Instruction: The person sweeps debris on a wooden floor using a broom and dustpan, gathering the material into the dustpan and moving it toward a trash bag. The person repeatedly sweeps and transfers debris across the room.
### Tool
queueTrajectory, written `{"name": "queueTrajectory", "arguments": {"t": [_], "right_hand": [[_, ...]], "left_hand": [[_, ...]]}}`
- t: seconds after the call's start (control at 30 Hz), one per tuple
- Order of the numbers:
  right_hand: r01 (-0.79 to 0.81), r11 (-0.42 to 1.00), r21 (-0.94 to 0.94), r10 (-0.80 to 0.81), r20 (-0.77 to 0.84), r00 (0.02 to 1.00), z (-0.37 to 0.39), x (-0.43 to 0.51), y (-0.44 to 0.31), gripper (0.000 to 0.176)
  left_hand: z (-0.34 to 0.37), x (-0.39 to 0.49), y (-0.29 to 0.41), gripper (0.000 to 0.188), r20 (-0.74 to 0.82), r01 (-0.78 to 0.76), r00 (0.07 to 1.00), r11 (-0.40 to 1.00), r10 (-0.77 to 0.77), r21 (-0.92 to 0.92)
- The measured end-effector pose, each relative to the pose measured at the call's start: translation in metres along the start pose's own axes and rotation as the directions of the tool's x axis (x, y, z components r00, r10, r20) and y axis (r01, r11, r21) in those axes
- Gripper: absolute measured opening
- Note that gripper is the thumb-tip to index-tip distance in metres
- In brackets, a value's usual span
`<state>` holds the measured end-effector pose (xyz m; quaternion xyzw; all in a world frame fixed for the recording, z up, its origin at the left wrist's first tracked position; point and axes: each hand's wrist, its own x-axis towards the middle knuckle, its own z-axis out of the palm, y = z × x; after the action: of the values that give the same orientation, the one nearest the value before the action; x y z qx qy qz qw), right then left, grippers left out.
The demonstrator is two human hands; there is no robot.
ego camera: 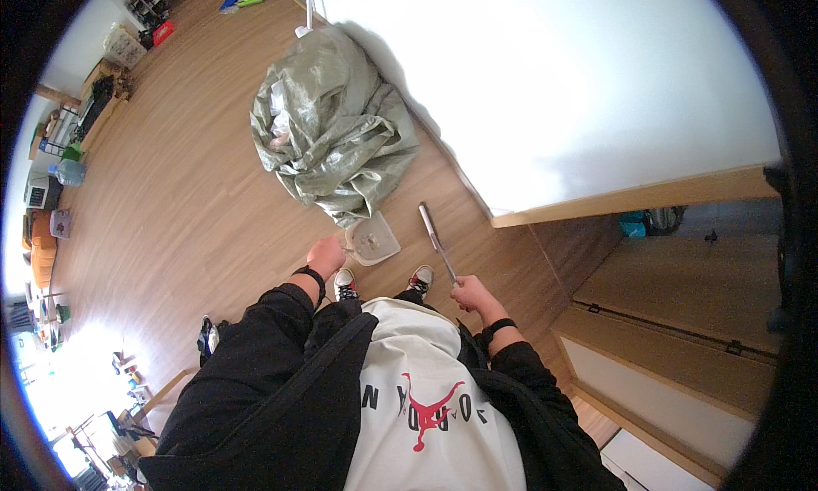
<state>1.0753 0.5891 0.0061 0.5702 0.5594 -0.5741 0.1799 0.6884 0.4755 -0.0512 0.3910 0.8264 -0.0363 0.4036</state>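
Observation:
Held out over the wood floor, my left hand [326, 257] is closed on the handle of a pale translucent dustpan [374, 240], which has some small debris in it. My right hand [473, 293] grips the thin grey handle of a long tool, probably a broom [431, 228], whose pale narrow head points away from me. Just beyond the dustpan lies a large crumpled grey-green woven plastic sack [345, 120], with whitish contents showing in its opening at the left. The dustpan's far edge is close to the sack; whether they touch I cannot tell.
A white wall [562, 95] stands right of the sack, and a wood-framed doorway [639, 194] is at the right. My shoes [420, 280] are on the floor below my hands. Boxes, an orange seat [43, 248] and a water bottle [69, 172] line the far left side.

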Motion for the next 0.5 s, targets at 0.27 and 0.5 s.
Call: {"name": "queueTrajectory", "arguments": {"t": [0.27, 0.5], "right_hand": [[0.022, 0.999, -0.048, -0.017, 0.112, 0.994, 0.0, -0.02, -0.026, 0.014], [0.042, 0.993, -0.112, -0.022, 0.169, 0.985, 0.004, -0.024, -0.033, 0.021]], "left_hand": [[-0.007, -0.004, 0.005, 0.023, 0.046, 0.035, 0.998, 0.999, -0.034, -0.014], [-0.008, -0.008, 0.004, 0.024, 0.033, -0.019, 0.999, 1.0, 0.018, 0.022]]}}
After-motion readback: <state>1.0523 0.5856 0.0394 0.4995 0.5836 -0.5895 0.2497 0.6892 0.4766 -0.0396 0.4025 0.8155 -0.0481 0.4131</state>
